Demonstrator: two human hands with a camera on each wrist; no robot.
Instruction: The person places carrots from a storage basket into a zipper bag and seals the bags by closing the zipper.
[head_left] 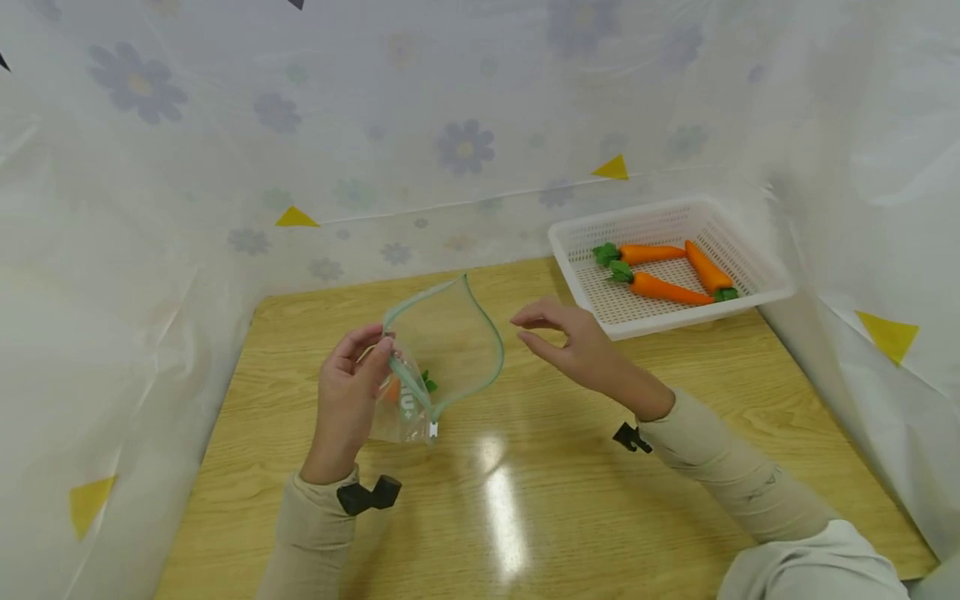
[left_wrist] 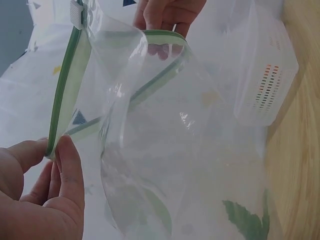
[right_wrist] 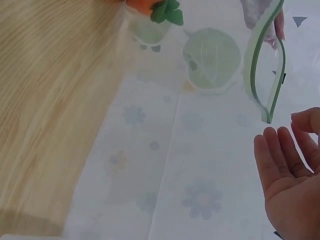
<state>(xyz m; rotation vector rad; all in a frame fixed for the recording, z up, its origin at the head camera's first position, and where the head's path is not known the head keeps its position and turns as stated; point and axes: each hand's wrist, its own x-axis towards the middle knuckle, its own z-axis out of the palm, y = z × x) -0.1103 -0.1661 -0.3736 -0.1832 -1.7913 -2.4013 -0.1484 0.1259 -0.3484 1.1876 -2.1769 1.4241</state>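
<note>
In the head view my left hand (head_left: pixel 347 398) pinches the green zip rim of a clear zip bag (head_left: pixel 457 337) between thumb and fingers. The bag's mouth gapes toward the right, its white slider (head_left: pixel 432 429) at the near corner. A carrot (head_left: pixel 392 390) with green leaves (head_left: pixel 429 381) lies low in the bag, partly hidden by the print and the hand. My right hand (head_left: pixel 572 340) hovers just right of the bag's mouth, thumb and fingers apart and holding nothing. The right wrist view shows its fingers (right_wrist: pixel 280 150) below the rim's corner.
A white perforated basket (head_left: pixel 660 323) stands at the back right of the wooden table (head_left: pixel 570 517) with three carrots (head_left: pixel 671 289) in it. White plastic sheeting with flower prints (head_left: pixel 465 147) encloses the back and both sides.
</note>
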